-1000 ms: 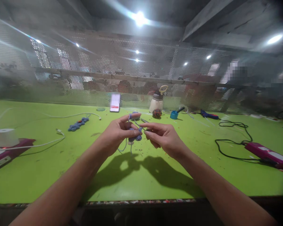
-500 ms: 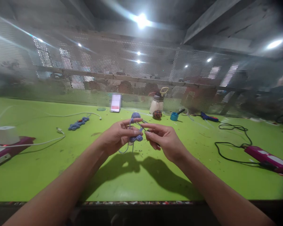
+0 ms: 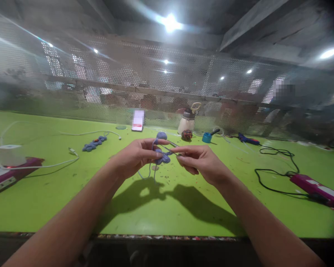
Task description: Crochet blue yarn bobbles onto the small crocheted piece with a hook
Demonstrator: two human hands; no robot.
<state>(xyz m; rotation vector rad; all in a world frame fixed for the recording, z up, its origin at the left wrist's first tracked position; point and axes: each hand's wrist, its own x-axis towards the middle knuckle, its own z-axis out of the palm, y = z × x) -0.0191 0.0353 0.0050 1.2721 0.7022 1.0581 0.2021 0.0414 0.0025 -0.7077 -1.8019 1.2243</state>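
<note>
Your left hand (image 3: 136, 156) pinches the lobed blue piece (image 3: 164, 160) mid-frame, partly shaped, apparently unfinished; your right hand (image 3: 202, 160) grips a slim tool (image 3: 169, 150).

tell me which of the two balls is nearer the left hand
The purple yarn ball, seen just beyond the left hand. Its plain colour sets it apart: the other ball is dark and multicoloured, farther right, in front of the bottle.

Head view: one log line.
left hand: holding purple yarn piece; right hand: pinching thin tool; yarn ball: beyond left hand
</note>
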